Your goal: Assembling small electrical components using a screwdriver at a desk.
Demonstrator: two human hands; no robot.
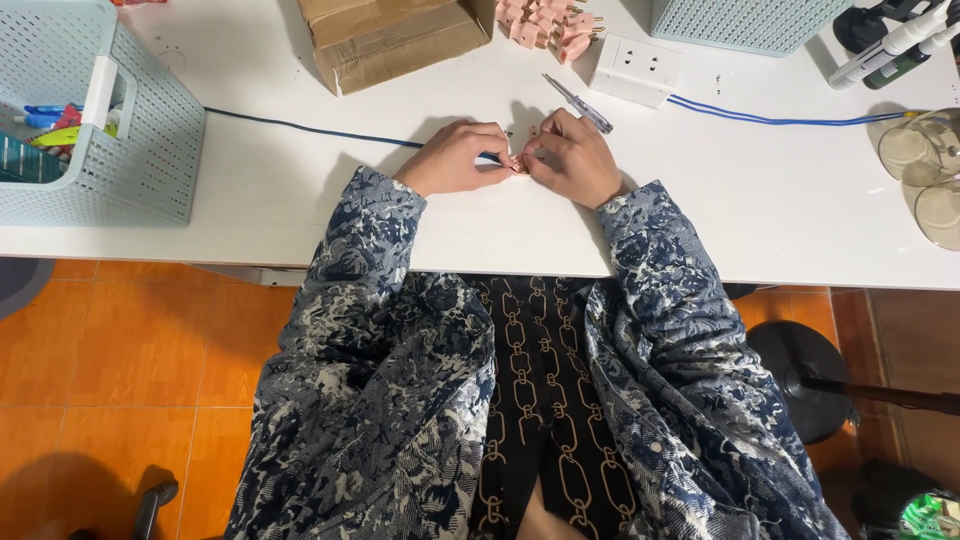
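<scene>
I see my left hand (452, 158) and my right hand (572, 158) brought together at the middle of the white counter (250, 200), knuckles up, both resting on the surface. Between them sits a small pink plug (520, 165), mostly hidden; only a sliver of pink shows where the fingertips meet. The left fingers (490, 140) are curled and pressed together, pinching the plug from its left side along with the end of a dark blue cable (300, 127), which runs away leftward across the counter toward a pale blue perforated basket (150, 150). The right fingers (550, 135) are bent and bunched over the plug from the other side, gripping it too; exactly how they sit on it I cannot tell.

Just beyond my right hand lies a slim screwdriver (578, 102) with a clear handle, angled on the counter and apart from my knuckles. Behind it is a white socket block (636, 68), with a brighter blue cable (780, 118) leading off to the right. A heap of more pink plugs (545, 25) lies at the far edge, beside a brown cardboard box (390, 40). A second pale blue basket (740, 22) stands at the far right, and clear glass jars (925, 165) sit near the right edge.
</scene>
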